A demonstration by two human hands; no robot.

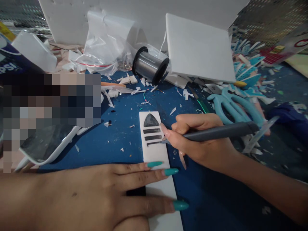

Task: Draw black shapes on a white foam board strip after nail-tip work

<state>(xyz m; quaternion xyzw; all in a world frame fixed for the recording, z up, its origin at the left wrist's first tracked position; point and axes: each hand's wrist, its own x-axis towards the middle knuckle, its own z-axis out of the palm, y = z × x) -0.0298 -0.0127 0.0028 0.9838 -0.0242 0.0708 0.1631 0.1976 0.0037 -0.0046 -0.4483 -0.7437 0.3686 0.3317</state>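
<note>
My left hand (106,195) lies flat with its fingers stretched out across a long white strip (156,184), which looks like foam board. Between my right fingers is a dark grey pen (216,131), held on a slant. Its tip touches the strip near the right end of a thin dark line. Above that line, two dark bars (153,138) and a filled, rounded triangle (150,120) mark the strip's far end. My right hand (199,141) is closed around the pen, at the strip's right edge.
Light blue scissors (235,106) lie at the right. A wire spool (150,65), a clear plastic bag (108,53) and a white board (199,48) stand behind. White scraps litter the blue table (115,134). A white-edged device (48,147), partly pixelated, sits at the left.
</note>
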